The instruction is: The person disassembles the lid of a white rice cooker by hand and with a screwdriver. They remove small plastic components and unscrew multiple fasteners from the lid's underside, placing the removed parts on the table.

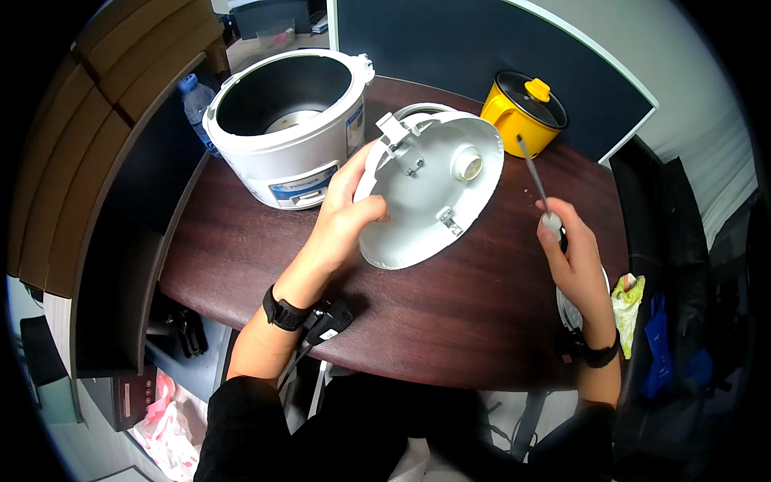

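At the far left, brown cardboard boxes (56,181) are stacked, and a clear bottle (197,111) with a blue cap stands just beside the far-left edge of the dark red-brown bench (438,321). Next to the right, a white cooker body (245,165) stands upright on the far-left part of the bench, its top open and its inside dark. The left hand (344,217) pinches the left edge of a pale lid shell (418,221), thumb on the hollow inner face and the other fingers mostly hidden behind. The shell is tilted, its inside facing the person, in front and to the right of the cooker body. Farther right, a yellow pot (518,124) with a dark lid and yellow knob stands at the far side. The right hand (577,261) is closed around the handle of a screwdriver (533,174), whose shaft points far and slightly left, toward the pot; whether its tip touches the pot I cannot tell. At the right edge lies a green-and-white cloth (629,309).
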Demonstrator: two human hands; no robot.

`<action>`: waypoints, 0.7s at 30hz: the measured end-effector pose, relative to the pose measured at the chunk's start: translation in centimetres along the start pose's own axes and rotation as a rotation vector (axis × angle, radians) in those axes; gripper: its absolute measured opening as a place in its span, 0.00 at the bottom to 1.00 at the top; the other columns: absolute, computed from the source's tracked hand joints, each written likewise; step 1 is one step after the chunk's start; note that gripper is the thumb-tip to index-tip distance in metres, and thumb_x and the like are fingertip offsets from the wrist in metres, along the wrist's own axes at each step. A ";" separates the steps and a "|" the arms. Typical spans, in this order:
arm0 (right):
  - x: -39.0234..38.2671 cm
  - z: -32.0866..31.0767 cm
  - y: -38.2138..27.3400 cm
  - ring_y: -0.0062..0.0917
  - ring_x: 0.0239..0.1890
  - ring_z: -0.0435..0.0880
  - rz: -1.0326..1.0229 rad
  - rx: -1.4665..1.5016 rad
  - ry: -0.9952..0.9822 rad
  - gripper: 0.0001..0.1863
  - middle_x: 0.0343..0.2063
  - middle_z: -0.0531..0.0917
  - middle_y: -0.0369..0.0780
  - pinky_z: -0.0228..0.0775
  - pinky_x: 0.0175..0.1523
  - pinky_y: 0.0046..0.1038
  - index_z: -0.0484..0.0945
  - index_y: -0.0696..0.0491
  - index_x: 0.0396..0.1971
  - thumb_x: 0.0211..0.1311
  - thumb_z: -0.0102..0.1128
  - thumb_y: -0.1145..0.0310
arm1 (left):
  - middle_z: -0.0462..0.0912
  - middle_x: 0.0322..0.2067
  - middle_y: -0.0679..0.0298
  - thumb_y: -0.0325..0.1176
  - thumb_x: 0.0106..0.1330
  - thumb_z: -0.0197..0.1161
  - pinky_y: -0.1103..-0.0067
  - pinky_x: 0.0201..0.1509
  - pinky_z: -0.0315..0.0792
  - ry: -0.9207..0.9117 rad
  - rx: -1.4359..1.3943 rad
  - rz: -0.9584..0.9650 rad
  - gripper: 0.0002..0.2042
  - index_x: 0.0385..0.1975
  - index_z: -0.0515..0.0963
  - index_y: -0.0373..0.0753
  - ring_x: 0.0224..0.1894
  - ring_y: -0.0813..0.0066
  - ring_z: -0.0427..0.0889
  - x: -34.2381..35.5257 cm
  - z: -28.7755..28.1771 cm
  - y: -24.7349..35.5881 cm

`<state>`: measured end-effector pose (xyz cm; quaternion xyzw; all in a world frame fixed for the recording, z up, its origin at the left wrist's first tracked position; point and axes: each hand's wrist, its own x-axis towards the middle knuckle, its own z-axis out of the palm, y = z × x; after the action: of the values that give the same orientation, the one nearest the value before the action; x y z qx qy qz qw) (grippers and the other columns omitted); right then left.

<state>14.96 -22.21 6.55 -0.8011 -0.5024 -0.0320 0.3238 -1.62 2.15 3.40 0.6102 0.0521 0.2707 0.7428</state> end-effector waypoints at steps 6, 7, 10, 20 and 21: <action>-1.2 -0.4 -3.5 0.37 0.30 0.81 -0.136 -0.186 -0.199 0.18 0.36 0.79 0.43 0.71 0.32 0.32 0.68 0.53 0.49 0.58 0.57 0.69 | 0.74 0.45 0.61 0.24 0.41 0.51 0.82 0.48 0.67 -0.021 0.159 0.083 0.34 0.57 0.63 0.30 0.46 0.75 0.72 -0.1 0.0 -0.1; -1.2 -0.3 -3.7 0.37 0.30 0.81 -0.162 -0.176 -0.198 0.18 0.36 0.79 0.42 0.71 0.32 0.32 0.68 0.53 0.48 0.58 0.57 0.68 | 0.74 0.45 0.60 0.24 0.41 0.51 0.82 0.49 0.66 -0.034 0.206 0.107 0.34 0.57 0.63 0.30 0.47 0.75 0.72 -0.1 0.0 0.0; -1.1 0.0 -3.9 0.35 0.29 0.81 -0.197 -0.167 -0.178 0.17 0.35 0.79 0.42 0.71 0.32 0.31 0.69 0.53 0.46 0.58 0.58 0.67 | 0.74 0.46 0.60 0.25 0.41 0.52 0.81 0.52 0.65 -0.039 0.281 0.104 0.34 0.57 0.64 0.29 0.48 0.74 0.71 -0.1 -0.1 -0.6; -0.6 -0.1 -3.8 0.35 0.29 0.81 -0.130 -0.074 -0.088 0.15 0.32 0.80 0.44 0.71 0.32 0.28 0.70 0.54 0.43 0.57 0.60 0.68 | 0.75 0.45 0.63 0.24 0.42 0.52 0.85 0.47 0.67 0.014 0.041 0.021 0.33 0.57 0.66 0.31 0.46 0.79 0.72 0.1 -0.5 -0.9; -0.5 -0.4 -3.7 0.34 0.28 0.81 -0.128 -0.052 -0.056 0.14 0.31 0.79 0.44 0.71 0.32 0.27 0.70 0.54 0.42 0.57 0.60 0.68 | 0.76 0.42 0.64 0.24 0.43 0.51 0.87 0.44 0.67 -0.001 0.015 0.027 0.32 0.56 0.67 0.32 0.42 0.81 0.73 0.2 -0.5 -0.7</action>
<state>11.78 -21.77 8.42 -0.7760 -0.5604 -0.0433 0.2861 -1.42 2.64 2.66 0.6166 0.0455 0.2801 0.7343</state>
